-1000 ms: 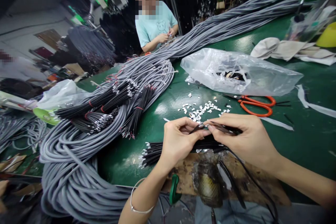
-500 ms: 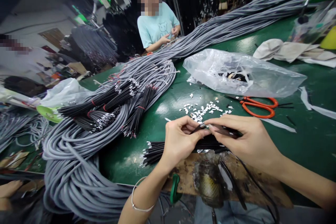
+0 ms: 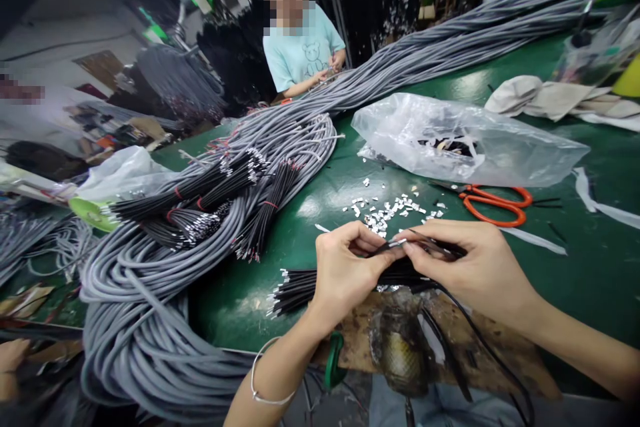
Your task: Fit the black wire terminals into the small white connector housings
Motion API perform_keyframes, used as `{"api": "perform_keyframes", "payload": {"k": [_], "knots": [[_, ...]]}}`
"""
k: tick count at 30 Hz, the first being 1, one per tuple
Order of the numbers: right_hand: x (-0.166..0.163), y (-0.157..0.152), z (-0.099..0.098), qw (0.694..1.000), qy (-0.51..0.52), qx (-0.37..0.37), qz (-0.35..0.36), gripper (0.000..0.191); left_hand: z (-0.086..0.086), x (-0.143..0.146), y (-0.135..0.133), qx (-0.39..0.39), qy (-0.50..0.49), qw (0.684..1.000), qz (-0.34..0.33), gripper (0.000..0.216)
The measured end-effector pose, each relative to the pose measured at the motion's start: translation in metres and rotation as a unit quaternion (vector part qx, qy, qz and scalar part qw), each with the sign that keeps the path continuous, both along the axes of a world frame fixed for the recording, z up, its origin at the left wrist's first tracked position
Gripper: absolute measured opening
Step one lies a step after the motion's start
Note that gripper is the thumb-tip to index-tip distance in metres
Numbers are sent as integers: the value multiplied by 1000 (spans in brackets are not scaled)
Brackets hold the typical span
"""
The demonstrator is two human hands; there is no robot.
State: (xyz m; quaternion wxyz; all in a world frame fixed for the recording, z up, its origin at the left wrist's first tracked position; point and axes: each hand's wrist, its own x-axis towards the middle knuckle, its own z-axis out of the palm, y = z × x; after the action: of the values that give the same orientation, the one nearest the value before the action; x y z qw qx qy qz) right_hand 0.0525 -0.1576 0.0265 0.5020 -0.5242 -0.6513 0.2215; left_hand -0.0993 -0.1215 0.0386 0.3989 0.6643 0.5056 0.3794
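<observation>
The head camera overlooks the table (image 3: pixel 300 213) (facing forward).

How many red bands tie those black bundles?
4: two red bands on the upper bundles, a third band below, a fourth band to their right. Others may be hidden.

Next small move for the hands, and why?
I'd probably pinch the small pale piece firmly: fingertips of the left hand and right hand meet near it, dark strands run into both grips, and whether it's fastened can't be seen.
</observation>
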Motion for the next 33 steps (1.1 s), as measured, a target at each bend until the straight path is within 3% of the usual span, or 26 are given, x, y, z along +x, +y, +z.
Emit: {"api": "perform_keyframes", "payload": {"k": [8,15,20,26,28,33], "knots": [[2,0,-1,1000,-7,17,16,13,1,-2,2,1,8,1000,-13,20],[6,2,-1,994,-37,94,50,17,3,-8,5,-12,15,994,-108,14],[6,3,-2,997,-30,50,44,17,3,-11,6,-24,5,987,-159,16],[8,7,-6,999,-42,8,-5,15,9,-11,6,-104,33,953,-283,32],[8,9,-5,999,-33,15,-26,13,10,-11,8,-99,45,957,-269,32],[7,6,-1,997,-23,49,-51,14,7,-15,15,21,44,990,-133,16]]}}
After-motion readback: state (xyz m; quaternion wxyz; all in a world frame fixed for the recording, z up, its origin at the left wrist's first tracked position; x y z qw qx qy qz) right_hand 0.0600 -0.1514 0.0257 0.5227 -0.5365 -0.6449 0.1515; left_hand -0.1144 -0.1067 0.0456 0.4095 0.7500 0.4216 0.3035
